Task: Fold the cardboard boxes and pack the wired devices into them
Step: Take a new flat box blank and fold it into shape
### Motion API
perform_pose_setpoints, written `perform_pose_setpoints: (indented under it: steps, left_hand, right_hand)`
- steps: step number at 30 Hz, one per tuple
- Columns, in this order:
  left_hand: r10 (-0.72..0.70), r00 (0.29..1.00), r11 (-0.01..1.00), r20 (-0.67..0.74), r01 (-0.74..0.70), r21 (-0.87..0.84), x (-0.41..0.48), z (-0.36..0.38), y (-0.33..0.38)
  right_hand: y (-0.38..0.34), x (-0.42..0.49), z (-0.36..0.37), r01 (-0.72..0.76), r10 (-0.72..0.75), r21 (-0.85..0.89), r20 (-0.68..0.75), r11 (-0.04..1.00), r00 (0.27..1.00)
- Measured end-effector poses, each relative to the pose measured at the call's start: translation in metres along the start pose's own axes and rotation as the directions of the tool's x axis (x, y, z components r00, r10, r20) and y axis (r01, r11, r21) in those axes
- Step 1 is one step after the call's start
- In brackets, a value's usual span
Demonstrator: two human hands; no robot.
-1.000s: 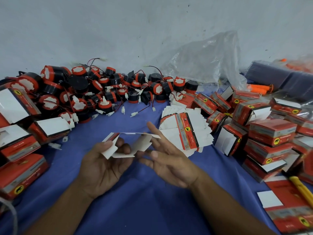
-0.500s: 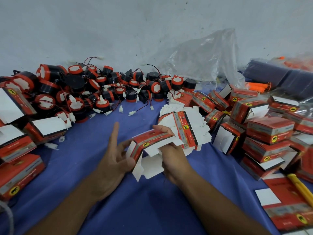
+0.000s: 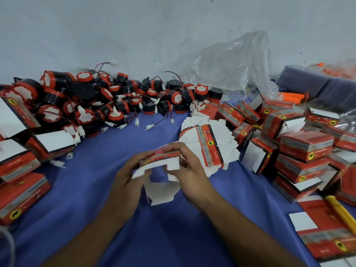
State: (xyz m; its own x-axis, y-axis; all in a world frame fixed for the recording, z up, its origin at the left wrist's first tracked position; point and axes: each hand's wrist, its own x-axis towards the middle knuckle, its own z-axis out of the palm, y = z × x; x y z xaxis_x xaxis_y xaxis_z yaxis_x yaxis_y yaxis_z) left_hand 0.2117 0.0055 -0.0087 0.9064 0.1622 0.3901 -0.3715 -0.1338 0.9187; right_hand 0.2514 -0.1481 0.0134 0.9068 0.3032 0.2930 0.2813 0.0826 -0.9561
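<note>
left hand [image 3: 131, 175] and right hand [image 3: 192, 170] folding a red cardboard box [image 3: 163, 158] over a blue bench [image 3: 86, 191].
both hands pinch the box ends, near centre, white flaps hanging loose. the thin card looks light and easily creased; hold it by the side edges. wired devices [image 3: 115, 99] lie piled far left.

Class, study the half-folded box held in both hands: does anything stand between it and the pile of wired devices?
Nothing visible does. The left hand and right hand grip the box; only bare blue cloth separates it from the wired devices.
</note>
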Motion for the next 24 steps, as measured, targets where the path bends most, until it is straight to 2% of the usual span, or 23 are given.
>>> perform_pose_setpoints:
  steps: [2, 4, 5, 7, 9, 11, 12, 16, 20, 24]
  left_hand:
    - [-0.034, 0.998, 0.999, -0.060, 0.035, 0.008, -0.003, -0.007, -0.002]
    - [-0.131, 0.989, 0.988, -0.072, 0.125, -0.089, -0.002, -0.011, -0.003]
    - [-0.129, 0.990, 0.982, -0.058, 0.119, -0.146, -0.003, -0.014, -0.005]
    - [-0.114, 0.993, 0.958, 0.027, 0.117, -0.261, -0.001, -0.011, -0.007]
    - [-0.059, 0.981, 0.939, 0.183, 0.116, -0.323, 0.000, -0.010, -0.013]
    - [-0.012, 0.965, 0.992, 0.264, 0.045, -0.119, 0.003, -0.011, -0.015]
    - [-0.019, 0.957, 0.999, 0.289, 0.026, -0.019, 0.004, -0.012, -0.017]
    - [-0.035, 0.950, 0.999, 0.310, 0.020, 0.050, 0.007, -0.019, -0.025]
    - [-0.072, 0.951, 0.978, 0.301, 0.127, -0.167, 0.007, -0.015, -0.023]
    - [-0.133, 0.967, 0.918, 0.217, 0.203, -0.340, 0.008, -0.012, -0.020]
  right_hand:
    - [0.002, -0.003, 0.001, -0.068, 0.069, -0.014, 0.096, 0.998, 0.993]
    - [0.004, -0.006, 0.004, -0.106, 0.102, 0.009, 0.193, 0.994, 0.976]
    - [0.005, -0.007, 0.007, -0.106, 0.098, 0.034, 0.194, 0.994, 0.976]
    - [0.005, -0.003, 0.011, -0.095, 0.079, 0.159, 0.101, 0.983, 0.992]
    - [0.003, 0.002, 0.007, -0.121, 0.128, 0.369, 0.005, 0.922, 0.992]
    - [0.002, 0.005, 0.000, -0.172, 0.198, 0.535, 0.009, 0.827, 0.980]
    - [0.002, 0.005, -0.002, -0.206, 0.227, 0.559, 0.033, 0.803, 0.973]
    - [0.004, 0.003, -0.001, -0.293, 0.280, 0.451, 0.096, 0.843, 0.955]
    - [0.001, 0.001, -0.001, -0.346, 0.281, 0.419, 0.211, 0.839, 0.936]
    - [0.001, -0.003, 0.001, -0.339, 0.234, 0.372, 0.299, 0.864, 0.925]
